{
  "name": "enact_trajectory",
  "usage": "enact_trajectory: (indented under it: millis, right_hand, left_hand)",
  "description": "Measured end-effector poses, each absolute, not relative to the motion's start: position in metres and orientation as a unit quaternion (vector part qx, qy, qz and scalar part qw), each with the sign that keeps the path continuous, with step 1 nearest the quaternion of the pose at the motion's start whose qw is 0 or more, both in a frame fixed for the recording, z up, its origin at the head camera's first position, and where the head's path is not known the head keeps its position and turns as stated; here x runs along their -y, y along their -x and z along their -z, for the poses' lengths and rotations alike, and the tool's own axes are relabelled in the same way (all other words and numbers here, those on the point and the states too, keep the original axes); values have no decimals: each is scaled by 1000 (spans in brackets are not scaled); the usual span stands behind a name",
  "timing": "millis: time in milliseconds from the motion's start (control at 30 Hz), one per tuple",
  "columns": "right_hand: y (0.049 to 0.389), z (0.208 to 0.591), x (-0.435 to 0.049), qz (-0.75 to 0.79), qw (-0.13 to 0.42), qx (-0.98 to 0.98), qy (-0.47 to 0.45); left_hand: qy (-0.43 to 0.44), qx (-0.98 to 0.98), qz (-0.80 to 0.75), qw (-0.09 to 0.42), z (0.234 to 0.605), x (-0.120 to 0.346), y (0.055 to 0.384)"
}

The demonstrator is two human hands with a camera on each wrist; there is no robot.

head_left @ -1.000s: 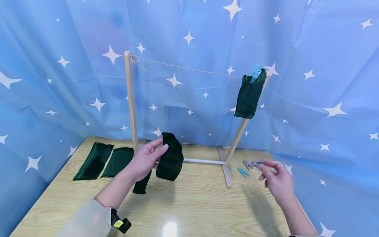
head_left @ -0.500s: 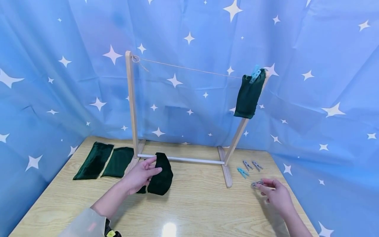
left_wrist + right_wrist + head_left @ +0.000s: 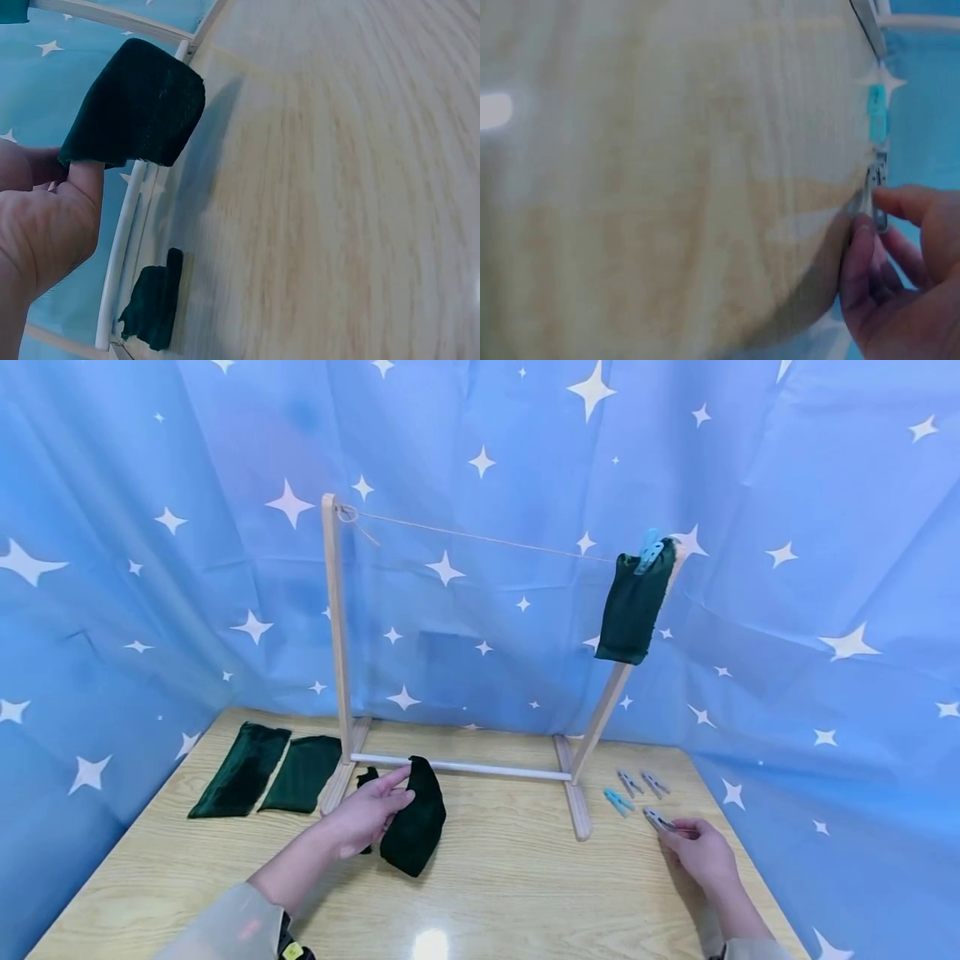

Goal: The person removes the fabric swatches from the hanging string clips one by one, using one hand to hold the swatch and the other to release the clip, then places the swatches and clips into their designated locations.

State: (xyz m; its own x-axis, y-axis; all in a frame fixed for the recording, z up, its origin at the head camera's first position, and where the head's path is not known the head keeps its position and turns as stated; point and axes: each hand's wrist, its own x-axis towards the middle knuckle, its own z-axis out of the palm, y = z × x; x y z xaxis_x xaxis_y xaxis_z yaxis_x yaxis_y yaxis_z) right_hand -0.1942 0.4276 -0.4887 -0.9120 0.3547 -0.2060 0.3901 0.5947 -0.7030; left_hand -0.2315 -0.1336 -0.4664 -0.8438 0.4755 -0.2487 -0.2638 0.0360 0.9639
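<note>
My left hand (image 3: 366,820) pinches a dark green cloth (image 3: 416,818) by its upper edge, and the cloth hangs just above the table. In the left wrist view the thumb and fingers meet at one end of this cloth (image 3: 139,105). A second, crumpled green cloth (image 3: 154,304) lies on the table under that hand, mostly hidden in the head view. Over at the right, my right hand (image 3: 705,857) holds a grey clothespin (image 3: 658,820) between thumb and fingers, low over the table. Two grey clothespins (image 3: 654,785) and a light blue clothespin (image 3: 618,802) lie just beyond it.
A wooden stand has a left post (image 3: 339,627), a right post (image 3: 600,718) and a low white bar (image 3: 495,769). A string (image 3: 480,536) spans its top. A blue clothespin (image 3: 651,553) holds a green cloth (image 3: 632,610) there. Green cloths (image 3: 243,770) lie flat at left.
My left hand has lowered the cloth toward the table. The right hand has drawn nearer the front with the grey clothespin, which has turned in the fingers.
</note>
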Motion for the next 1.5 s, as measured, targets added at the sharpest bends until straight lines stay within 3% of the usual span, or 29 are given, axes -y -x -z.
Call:
enact_trajectory:
  millis: [467,767,1033,1333,1500]
  right_hand:
    - [192,491,-437,454,59,-868,-193]
    - [196,493,-435,444,61,-876,-182]
    - [198,492,-432,437,48,-880,-180]
    - [199,493,-436,436,45,-881,-181]
    - [195,495,-435,424,41,-887,-178]
  left_hand:
    - [-61,-651,-702,282,475,117,244]
    - [-15,-742,-638,203,480,112,239]
    - [-78,-852,-490,168,452,125,229]
    - [-175,-930,-313,74,447,130,226]
    - [-260,-929,-239,113,454,128,231]
